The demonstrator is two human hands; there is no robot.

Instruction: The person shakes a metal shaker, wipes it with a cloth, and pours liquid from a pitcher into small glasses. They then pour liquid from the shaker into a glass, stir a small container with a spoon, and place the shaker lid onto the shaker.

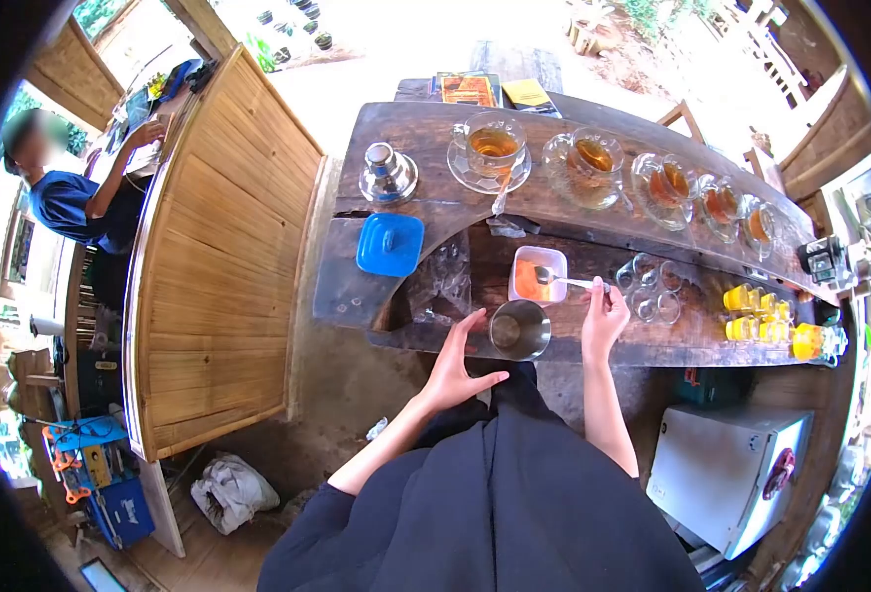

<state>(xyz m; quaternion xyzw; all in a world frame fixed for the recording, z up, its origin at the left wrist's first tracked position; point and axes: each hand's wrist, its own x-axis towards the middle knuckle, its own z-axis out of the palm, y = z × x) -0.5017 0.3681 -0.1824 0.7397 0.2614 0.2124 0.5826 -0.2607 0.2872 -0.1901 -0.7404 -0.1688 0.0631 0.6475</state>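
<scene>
My right hand (605, 314) pinches the handle of a spoon (572, 282), whose bowl dips into a small square plastic tub (518, 293) with orange contents. Just below the tub stands a metal cup (520, 331), its mouth facing up. My left hand (454, 367) is at the cup's left side, thumb and fingers spread apart around it. A blue lid (390, 244) with a knob lies on the wooden counter (347, 288) to the left. Behind the tub, a glass cup of tea (492, 141) sits on a saucer with a spoon.
More glass cups of tea (593, 156) line the raised counter toward the right. Upside-down-looking clear glasses (650, 288) and yellow cups (757, 311) stand on the lower level. A steel pot (388, 174) is at back left. Across a bamboo-panelled counter (228, 257) is another person (85, 202).
</scene>
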